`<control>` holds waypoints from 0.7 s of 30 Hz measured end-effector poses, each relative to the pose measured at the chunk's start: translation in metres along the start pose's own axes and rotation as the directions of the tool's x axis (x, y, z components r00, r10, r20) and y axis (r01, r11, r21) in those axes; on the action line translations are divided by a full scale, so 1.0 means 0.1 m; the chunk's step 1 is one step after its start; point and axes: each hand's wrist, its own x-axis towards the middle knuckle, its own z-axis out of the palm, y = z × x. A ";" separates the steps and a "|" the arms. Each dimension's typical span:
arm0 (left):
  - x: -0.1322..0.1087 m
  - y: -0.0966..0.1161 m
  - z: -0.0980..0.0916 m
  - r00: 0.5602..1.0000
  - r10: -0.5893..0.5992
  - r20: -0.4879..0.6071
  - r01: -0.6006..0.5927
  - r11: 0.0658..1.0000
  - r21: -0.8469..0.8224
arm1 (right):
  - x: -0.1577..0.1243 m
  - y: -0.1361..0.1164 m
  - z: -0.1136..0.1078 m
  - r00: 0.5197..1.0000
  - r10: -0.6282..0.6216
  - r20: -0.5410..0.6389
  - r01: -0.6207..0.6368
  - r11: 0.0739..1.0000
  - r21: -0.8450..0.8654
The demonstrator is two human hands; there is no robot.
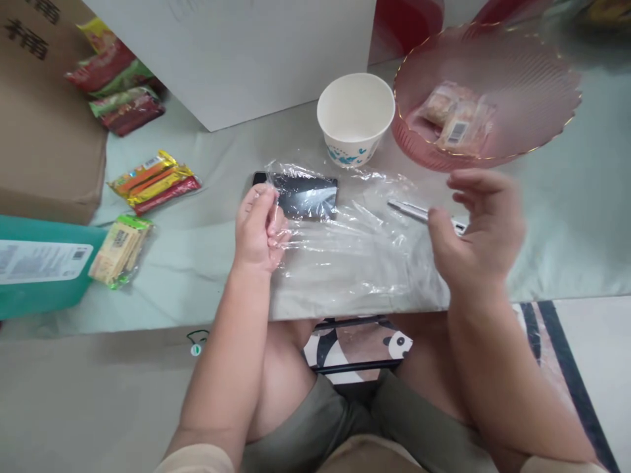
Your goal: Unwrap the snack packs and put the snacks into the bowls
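Note:
A clear plastic bag [345,243] stretches across the table between my hands, its left edge pinched by my left hand [261,226]. Through the film a dark phone [308,195] shows, lying flat just beyond the left fingers. My right hand [480,233] is raised at the bag's right side, thumb and fingers apart, with nothing seen between them. Partly behind the right thumb lies a slim silvery tool [409,210], perhaps a utility knife. Past the bag stands an upright white paper cup [355,118] with blue print.
A pink gold-rimmed bowl [532,125] at the right holds several wrapped snacks [458,125]. On the left lie snack packets [155,180], a beige packet [122,249], a teal bag [44,295] and a cardboard box [44,131]. A white box [256,52] stands behind.

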 end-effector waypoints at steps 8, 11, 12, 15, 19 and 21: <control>-0.09 0.06 -0.05 0.939 -0.084 0.334 0.123 0.988 -0.097 | -0.04 0.13 0.12 0.978 0.081 0.195 -0.086 0.996 0.020; -0.07 0.03 -0.09 0.935 -0.069 0.349 0.125 0.982 -0.141 | -0.05 0.09 0.13 0.944 -0.035 0.327 0.018 0.998 0.056; -0.06 0.02 -0.11 0.937 -0.059 0.344 0.118 0.981 -0.152 | -0.05 0.08 0.13 0.930 -0.082 0.357 0.062 0.996 0.065; -0.05 0.01 -0.12 0.945 -0.066 0.322 0.121 0.980 -0.155 | -0.06 0.06 0.17 0.920 -0.126 0.372 0.115 0.992 0.051; -0.09 0.07 -0.10 0.937 -0.190 0.292 0.218 0.973 -0.069 | -0.06 0.07 0.19 0.963 -0.026 0.267 0.006 0.997 0.075; -0.10 0.10 -0.10 0.919 -0.216 0.329 0.239 0.970 -0.032 | -0.05 0.05 0.18 0.981 0.041 0.188 -0.072 0.984 0.162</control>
